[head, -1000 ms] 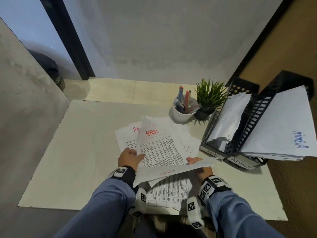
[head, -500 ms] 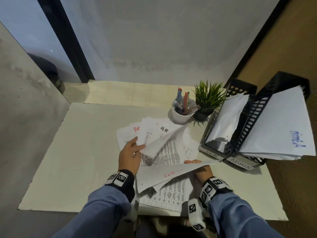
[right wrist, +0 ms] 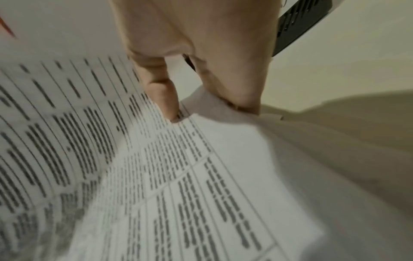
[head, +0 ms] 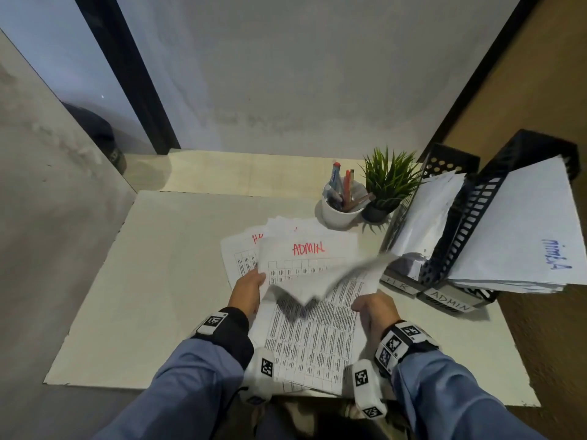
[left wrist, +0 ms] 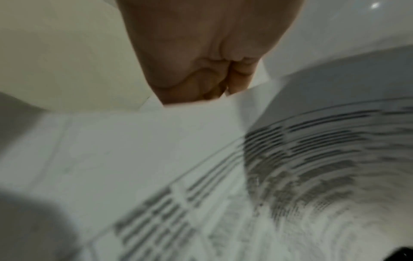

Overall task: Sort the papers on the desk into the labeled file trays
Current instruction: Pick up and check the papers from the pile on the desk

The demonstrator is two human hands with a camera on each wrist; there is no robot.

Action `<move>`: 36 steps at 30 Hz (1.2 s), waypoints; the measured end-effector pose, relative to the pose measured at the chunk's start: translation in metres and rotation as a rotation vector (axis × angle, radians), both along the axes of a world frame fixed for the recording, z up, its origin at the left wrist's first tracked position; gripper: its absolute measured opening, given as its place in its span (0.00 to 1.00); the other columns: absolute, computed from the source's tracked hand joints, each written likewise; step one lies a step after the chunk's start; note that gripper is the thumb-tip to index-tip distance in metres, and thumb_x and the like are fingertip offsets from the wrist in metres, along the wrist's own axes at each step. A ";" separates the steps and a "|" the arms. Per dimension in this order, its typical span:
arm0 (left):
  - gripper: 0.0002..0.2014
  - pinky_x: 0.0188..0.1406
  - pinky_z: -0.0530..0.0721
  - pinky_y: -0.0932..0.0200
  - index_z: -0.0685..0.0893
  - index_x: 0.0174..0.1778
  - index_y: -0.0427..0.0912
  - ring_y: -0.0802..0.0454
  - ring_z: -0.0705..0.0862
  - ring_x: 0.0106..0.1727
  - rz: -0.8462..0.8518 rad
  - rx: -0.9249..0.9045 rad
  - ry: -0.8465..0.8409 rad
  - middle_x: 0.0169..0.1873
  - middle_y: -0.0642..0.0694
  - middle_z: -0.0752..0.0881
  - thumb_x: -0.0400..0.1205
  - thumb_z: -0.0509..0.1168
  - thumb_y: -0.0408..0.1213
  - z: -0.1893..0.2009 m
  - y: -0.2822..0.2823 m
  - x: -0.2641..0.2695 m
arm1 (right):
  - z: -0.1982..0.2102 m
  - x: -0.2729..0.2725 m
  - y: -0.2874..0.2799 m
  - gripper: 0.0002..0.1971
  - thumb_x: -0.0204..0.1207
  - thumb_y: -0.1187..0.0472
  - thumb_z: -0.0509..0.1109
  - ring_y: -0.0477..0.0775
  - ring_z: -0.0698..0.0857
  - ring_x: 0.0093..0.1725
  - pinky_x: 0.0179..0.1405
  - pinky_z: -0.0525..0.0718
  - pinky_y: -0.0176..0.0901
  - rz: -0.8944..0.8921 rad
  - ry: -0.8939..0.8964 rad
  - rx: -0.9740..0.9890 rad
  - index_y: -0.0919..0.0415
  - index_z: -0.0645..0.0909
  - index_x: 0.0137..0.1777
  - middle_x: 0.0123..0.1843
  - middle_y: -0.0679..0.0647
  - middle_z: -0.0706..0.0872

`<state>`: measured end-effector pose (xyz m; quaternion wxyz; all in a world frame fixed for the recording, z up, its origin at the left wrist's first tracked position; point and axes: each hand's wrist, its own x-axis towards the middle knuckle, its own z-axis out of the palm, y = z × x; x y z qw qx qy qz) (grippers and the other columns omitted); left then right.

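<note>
Loose papers (head: 313,325) — thin, limp, judged prone to slide — fanned on the desk (head: 152,281) beside the file trays (head: 457,249), pinched at the edges by left hand (head: 246,292) and right hand (head: 376,309) (best taken edgewise).

head view down over desk (head: 178,281), wrist views close on shared papers (head: 317,338)

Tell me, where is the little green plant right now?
In the head view, the plant stands at the desk's far right, between the white pen cup and the black HR tray.
</note>
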<state>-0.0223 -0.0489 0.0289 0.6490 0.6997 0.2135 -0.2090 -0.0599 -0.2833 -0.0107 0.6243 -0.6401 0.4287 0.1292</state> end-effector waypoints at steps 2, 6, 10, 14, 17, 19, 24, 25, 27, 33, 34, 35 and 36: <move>0.11 0.34 0.72 0.58 0.78 0.37 0.39 0.47 0.78 0.38 -0.068 -0.007 -0.004 0.35 0.42 0.82 0.83 0.56 0.30 0.001 -0.003 -0.002 | 0.004 0.000 0.002 0.09 0.64 0.78 0.70 0.52 0.82 0.33 0.39 0.81 0.41 0.043 0.021 -0.016 0.64 0.77 0.34 0.28 0.52 0.86; 0.09 0.39 0.79 0.57 0.84 0.43 0.39 0.47 0.83 0.38 -0.083 -0.123 0.023 0.41 0.40 0.86 0.83 0.58 0.33 0.009 -0.010 -0.005 | 0.009 -0.001 0.004 0.09 0.64 0.75 0.74 0.62 0.84 0.48 0.52 0.81 0.49 0.030 0.016 0.041 0.73 0.83 0.45 0.48 0.63 0.87; 0.23 0.66 0.78 0.47 0.84 0.61 0.55 0.49 0.84 0.60 -0.120 -0.152 0.034 0.62 0.47 0.86 0.79 0.58 0.63 0.014 -0.012 -0.005 | 0.008 -0.001 0.003 0.14 0.66 0.73 0.75 0.60 0.84 0.49 0.54 0.80 0.46 0.031 -0.011 0.013 0.73 0.83 0.53 0.50 0.60 0.86; 0.43 0.72 0.72 0.38 0.67 0.73 0.54 0.45 0.77 0.69 -0.344 0.018 -0.029 0.72 0.47 0.75 0.65 0.68 0.71 0.028 -0.021 -0.008 | 0.006 -0.003 0.006 0.07 0.65 0.74 0.74 0.66 0.87 0.53 0.61 0.83 0.59 0.015 -0.034 0.015 0.68 0.84 0.44 0.53 0.67 0.88; 0.22 0.55 0.86 0.38 0.74 0.55 0.55 0.42 0.87 0.50 -0.399 0.092 -0.134 0.53 0.41 0.85 0.67 0.72 0.37 0.032 -0.024 -0.007 | 0.008 -0.005 0.007 0.10 0.65 0.77 0.71 0.65 0.88 0.50 0.55 0.85 0.56 -0.029 -0.087 0.097 0.68 0.84 0.47 0.53 0.67 0.88; 0.24 0.57 0.84 0.35 0.77 0.54 0.57 0.41 0.87 0.52 -0.391 0.022 -0.130 0.51 0.41 0.87 0.64 0.67 0.31 0.040 -0.025 -0.003 | 0.016 -0.006 0.008 0.20 0.64 0.79 0.71 0.65 0.86 0.52 0.53 0.84 0.54 -0.063 -0.137 0.174 0.73 0.80 0.57 0.58 0.68 0.86; 0.14 0.36 0.85 0.64 0.82 0.47 0.37 0.52 0.89 0.40 -0.372 -0.163 -0.198 0.38 0.47 0.91 0.72 0.60 0.17 0.076 -0.023 0.006 | 0.039 -0.006 0.008 0.24 0.65 0.83 0.65 0.65 0.85 0.54 0.60 0.80 0.60 -0.031 -0.280 0.392 0.67 0.77 0.60 0.58 0.68 0.86; 0.11 0.32 0.84 0.65 0.83 0.43 0.35 0.53 0.88 0.36 -0.348 -0.189 -0.240 0.36 0.47 0.90 0.71 0.63 0.19 0.084 -0.021 0.007 | 0.049 -0.005 0.008 0.20 0.66 0.83 0.64 0.65 0.86 0.53 0.58 0.82 0.57 -0.013 -0.313 0.376 0.68 0.80 0.56 0.56 0.68 0.87; 0.06 0.28 0.82 0.65 0.84 0.37 0.35 0.54 0.85 0.30 -0.265 -0.156 -0.358 0.30 0.47 0.87 0.65 0.68 0.27 0.095 -0.019 0.007 | 0.070 -0.002 0.005 0.13 0.68 0.81 0.67 0.62 0.87 0.51 0.50 0.85 0.49 -0.028 -0.389 0.286 0.70 0.82 0.50 0.48 0.64 0.90; 0.09 0.28 0.83 0.64 0.83 0.31 0.32 0.55 0.85 0.29 -0.008 -0.038 -0.542 0.25 0.50 0.86 0.69 0.74 0.33 0.095 -0.023 -0.010 | 0.115 -0.006 0.002 0.10 0.68 0.80 0.69 0.46 0.86 0.37 0.41 0.88 0.40 -0.007 -0.666 0.009 0.70 0.81 0.48 0.36 0.58 0.85; 0.05 0.27 0.84 0.66 0.83 0.32 0.37 0.55 0.87 0.31 -0.003 -0.028 -0.506 0.26 0.50 0.88 0.72 0.73 0.29 0.089 -0.026 -0.014 | 0.113 -0.011 0.006 0.09 0.69 0.80 0.69 0.49 0.85 0.38 0.42 0.87 0.44 0.030 -0.638 -0.025 0.69 0.81 0.46 0.36 0.62 0.85; 0.06 0.26 0.84 0.68 0.84 0.34 0.40 0.54 0.88 0.33 -0.012 0.003 -0.468 0.27 0.50 0.88 0.75 0.71 0.27 0.079 -0.028 -0.016 | 0.106 -0.016 0.010 0.10 0.70 0.80 0.68 0.52 0.85 0.40 0.42 0.87 0.46 0.064 -0.591 -0.031 0.65 0.82 0.43 0.38 0.64 0.85; 0.08 0.25 0.83 0.69 0.84 0.35 0.41 0.52 0.88 0.33 -0.033 0.036 -0.426 0.29 0.49 0.88 0.76 0.69 0.26 0.070 -0.031 -0.019 | 0.095 -0.020 0.013 0.11 0.71 0.79 0.66 0.57 0.85 0.41 0.41 0.87 0.46 0.089 -0.526 -0.016 0.62 0.82 0.42 0.40 0.66 0.86</move>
